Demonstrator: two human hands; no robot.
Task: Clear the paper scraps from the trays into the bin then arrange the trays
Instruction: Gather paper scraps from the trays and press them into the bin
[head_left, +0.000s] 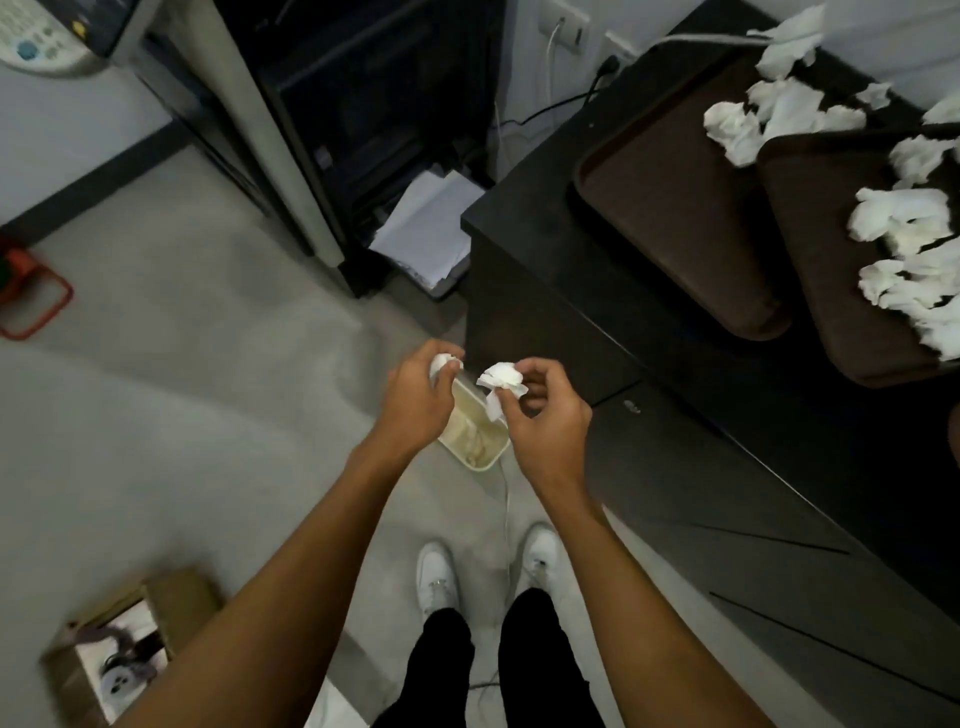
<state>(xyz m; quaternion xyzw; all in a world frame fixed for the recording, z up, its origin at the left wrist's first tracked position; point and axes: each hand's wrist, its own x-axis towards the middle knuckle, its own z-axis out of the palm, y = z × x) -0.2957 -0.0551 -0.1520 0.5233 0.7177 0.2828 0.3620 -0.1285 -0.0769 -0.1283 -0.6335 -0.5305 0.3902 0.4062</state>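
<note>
Down in the lower left of the frame an open cardboard box (119, 649) sits on the grey floor, and a red frame (31, 301) pokes in at the left edge. Moving to the middle, here's the left hand (418, 397), fingers curled tight round a crumpled paper scrap (444, 364) so that only a bit of white shows at the top of the fist. Right below both hands stands the cream bin (474, 466) on the floor, with paper lying inside it. Just beside it is the right hand (543, 415), thumb and fingertips pinching a second scrap (501, 383) that hangs over the bin's opening. White shoes (439, 574) are planted at the bottom centre. Above, loose sheets (426, 228) lie by the dark counter (545, 223). On that counter, upper right, the nearer brown tray (675, 218) is mostly bare, with scraps (737, 130) bunched at its far end. The second tray (841, 291) overlaps its edge and carries a heap of scraps (904, 218) running off the right edge of the frame.
</note>
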